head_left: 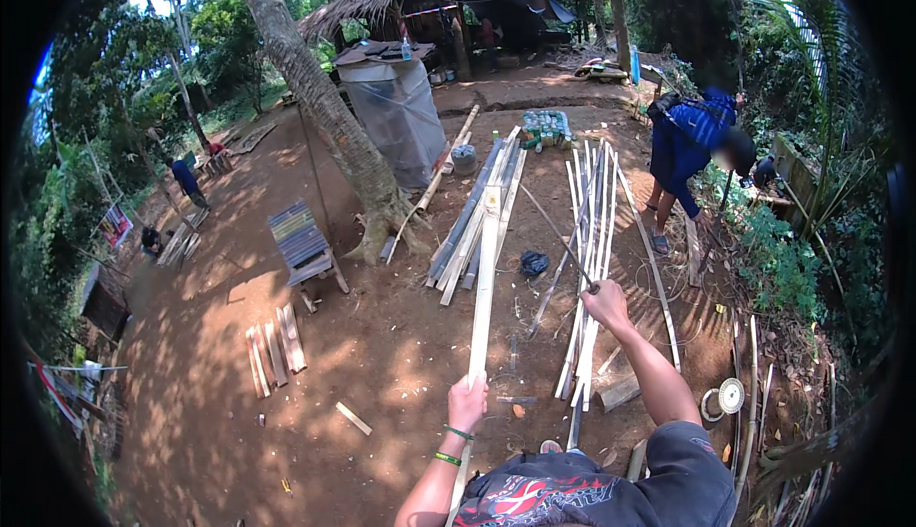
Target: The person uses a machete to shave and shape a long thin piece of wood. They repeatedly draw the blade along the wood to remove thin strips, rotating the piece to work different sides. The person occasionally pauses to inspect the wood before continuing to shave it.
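Bare red-brown dirt yard (pixel 382 336), shaded in patches. One leaning palm trunk (pixel 324 107) rises at upper left of centre; just right of it one grey tarp-wrapped tank (pixel 396 112). One thatched shelter (pixel 429 2) at the back. One low slatted bench (pixel 301 241) left of the trunk's foot. Two loose heaps of long split bamboo lie on the ground: a darker one (pixel 472 212) fanned out from the tank, a pale one (pixel 592 241) further right, strips too many and too overlapped to count. One person in blue (pixel 687 145) bends at the right edge; two smaller figures at far left. About four short boards (pixel 275 351) lie side by side at lower left, one stray short piece (pixel 353 418) near them. One long pale bamboo slat (pixel 485 279) runs with its long axis almost straight away from the wearer, near end low at centre, far end pointing toward the tank and tilted slightly right. Left hand (pixel 467 403) is closed around its near end; two green bands on that wrist. Right hand (pixel 605 300) is raised, fist wrapped on the handle of one long thin blade (pixel 558 236), which points up and left, its tip above the slat.
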### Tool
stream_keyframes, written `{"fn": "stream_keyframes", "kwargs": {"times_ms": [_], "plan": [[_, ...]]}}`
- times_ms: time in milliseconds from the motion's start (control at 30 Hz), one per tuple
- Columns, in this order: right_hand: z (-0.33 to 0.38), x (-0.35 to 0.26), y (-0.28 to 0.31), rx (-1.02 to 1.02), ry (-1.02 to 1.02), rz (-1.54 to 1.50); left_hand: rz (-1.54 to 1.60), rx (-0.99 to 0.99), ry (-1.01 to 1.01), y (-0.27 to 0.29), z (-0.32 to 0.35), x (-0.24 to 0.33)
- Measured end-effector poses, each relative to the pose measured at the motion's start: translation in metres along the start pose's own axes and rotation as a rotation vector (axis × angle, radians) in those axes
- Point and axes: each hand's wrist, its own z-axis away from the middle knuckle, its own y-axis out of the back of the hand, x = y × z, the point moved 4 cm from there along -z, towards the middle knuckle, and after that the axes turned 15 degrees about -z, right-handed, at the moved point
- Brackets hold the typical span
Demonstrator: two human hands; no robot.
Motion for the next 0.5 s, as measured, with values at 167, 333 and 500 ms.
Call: {"fn": "stream_keyframes", "kwargs": {"times_ms": [167,333,500], "plan": [[0.085,0.095,-0.065,-0.172,-0.294,0.024,0.04,-0.002,-0.077,0.017,-0.003,0.0],[0.146,0.147,-0.087,-0.26,-0.473,-0.016,-0.351,0.268,-0.189,0.032,0.002,0.024],[0.155,0.154,-0.081,-0.191,-0.429,-0.016,-0.452,0.481,-0.288,0.028,0.006,0.023]]}}
